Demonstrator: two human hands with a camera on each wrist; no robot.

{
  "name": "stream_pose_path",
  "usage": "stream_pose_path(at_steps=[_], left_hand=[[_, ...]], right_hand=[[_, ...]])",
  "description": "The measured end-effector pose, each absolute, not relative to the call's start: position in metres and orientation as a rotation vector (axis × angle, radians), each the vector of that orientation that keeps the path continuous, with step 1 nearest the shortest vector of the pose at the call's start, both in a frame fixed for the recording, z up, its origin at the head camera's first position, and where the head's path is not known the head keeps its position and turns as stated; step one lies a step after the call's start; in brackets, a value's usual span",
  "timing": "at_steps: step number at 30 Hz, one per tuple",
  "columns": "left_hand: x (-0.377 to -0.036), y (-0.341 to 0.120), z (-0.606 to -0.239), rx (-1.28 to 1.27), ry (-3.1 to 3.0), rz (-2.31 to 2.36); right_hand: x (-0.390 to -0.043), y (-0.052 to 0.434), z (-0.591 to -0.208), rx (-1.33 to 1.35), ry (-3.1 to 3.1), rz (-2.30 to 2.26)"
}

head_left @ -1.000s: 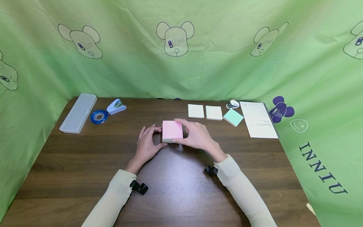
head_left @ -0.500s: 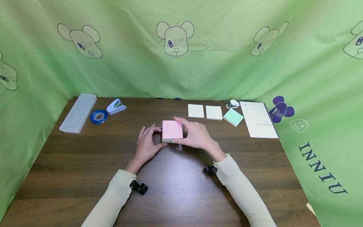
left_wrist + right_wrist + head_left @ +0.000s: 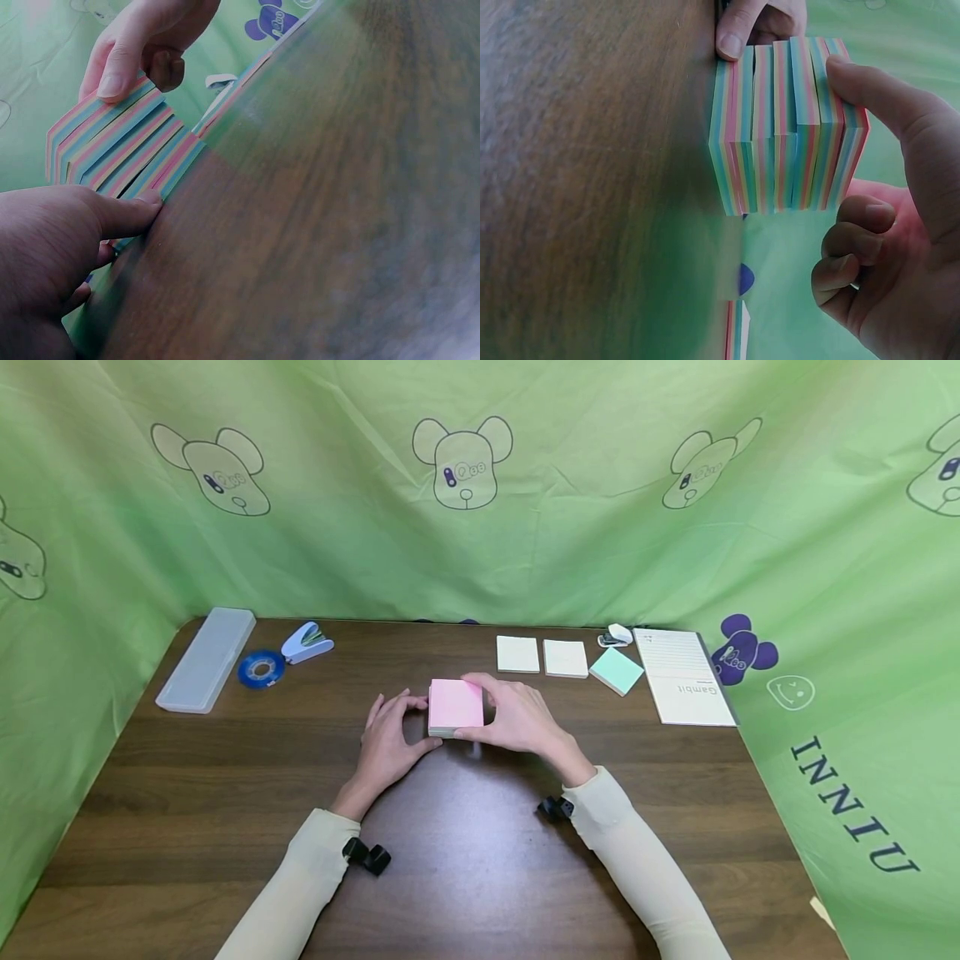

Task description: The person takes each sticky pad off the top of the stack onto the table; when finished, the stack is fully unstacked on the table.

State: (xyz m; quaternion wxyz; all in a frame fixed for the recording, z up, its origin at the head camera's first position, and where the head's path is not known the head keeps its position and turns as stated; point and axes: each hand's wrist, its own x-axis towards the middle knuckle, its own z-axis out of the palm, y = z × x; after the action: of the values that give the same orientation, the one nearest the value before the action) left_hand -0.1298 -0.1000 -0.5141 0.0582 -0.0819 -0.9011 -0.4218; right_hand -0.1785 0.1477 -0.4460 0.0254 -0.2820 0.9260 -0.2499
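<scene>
A tall stack of sticky note pads (image 3: 455, 706) stands mid-table, its top sheet pink. Striped pastel edges show in both wrist views, with thin gaps between the slightly uneven pads (image 3: 780, 127). Low on the stack's left side, my left hand (image 3: 386, 739) grips the bottom pads, thumb on the near face. My right hand (image 3: 517, 714) pinches the upper pads between thumb and index finger. The right wrist view shows that hand's other fingers (image 3: 847, 255) curled beside the stack. The far side of the stack is hidden from the wrist views.
Toward the back right lie two white pads (image 3: 518, 654) (image 3: 566, 658), a mint pad (image 3: 617, 671), a small white stapler-like item (image 3: 616, 636) and a notebook (image 3: 684, 677). Back left holds a translucent case (image 3: 207, 660), blue tape roll (image 3: 262, 669) and light-blue stapler (image 3: 307, 642).
Almost nothing differs. The right index finger lifts slightly at the stack's far top corner, then settles back; both hands stay on the pads.
</scene>
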Motion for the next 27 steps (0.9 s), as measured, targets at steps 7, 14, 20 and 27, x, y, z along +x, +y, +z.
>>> stream_pose_path(at_steps=[7,14,20,27], left_hand=[[-0.130,-0.100,-0.515,-0.251,-2.730,-1.277],[-0.131,-0.100,-0.516,-0.251,-2.717,-1.290],[-0.130,-0.100,-0.516,-0.247,-2.717,-1.286],[-0.131,-0.101,-0.516,-0.248,-2.717,-1.280]], right_hand=[[-0.179,0.149,-0.448,-0.878,2.868,-0.828],[-0.179,0.151,-0.448,-0.869,2.884,-0.848],[-0.178,0.153,-0.444,-0.857,2.896,-0.887],[-0.178,0.161,-0.441,-0.832,2.913,-0.907]])
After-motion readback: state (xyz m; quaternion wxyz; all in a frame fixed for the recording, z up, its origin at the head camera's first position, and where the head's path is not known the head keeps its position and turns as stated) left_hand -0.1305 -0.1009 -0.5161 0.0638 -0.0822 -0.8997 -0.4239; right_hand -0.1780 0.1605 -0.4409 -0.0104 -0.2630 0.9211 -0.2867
